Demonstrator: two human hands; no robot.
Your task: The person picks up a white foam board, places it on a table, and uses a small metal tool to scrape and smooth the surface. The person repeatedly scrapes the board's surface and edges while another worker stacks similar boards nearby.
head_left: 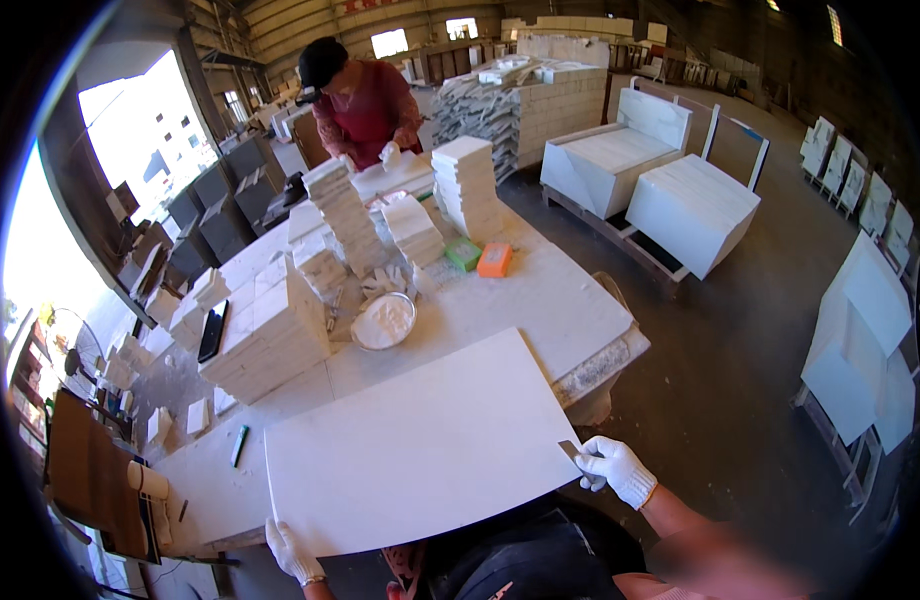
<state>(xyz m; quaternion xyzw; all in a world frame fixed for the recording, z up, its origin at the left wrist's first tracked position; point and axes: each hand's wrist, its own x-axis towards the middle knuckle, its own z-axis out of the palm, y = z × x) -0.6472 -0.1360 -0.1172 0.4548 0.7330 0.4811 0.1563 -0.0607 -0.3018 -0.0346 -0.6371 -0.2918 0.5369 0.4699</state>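
A large white rectangular stone slab (420, 440) lies across the near side of the table. At its near left corner, my gloved left hand (292, 552) grips the edge, with part of the fingers hidden. By the slab's right edge, my gloved right hand (618, 470) is closed round a small flat metal scraper (569, 451), whose blade reaches over the slab's near right corner. Beyond the slab stands a metal bowl of white paste or powder (385, 321), with crumpled white gloves (385, 284) behind it.
Stacks of white blocks (270, 325) stand on the table (540, 300), one bearing a phone (213, 331). A green box (463, 254) and an orange box (495, 260) lie farther back. Across the table, a person in red (365, 115) works. Stone pallets (620, 160) stand right.
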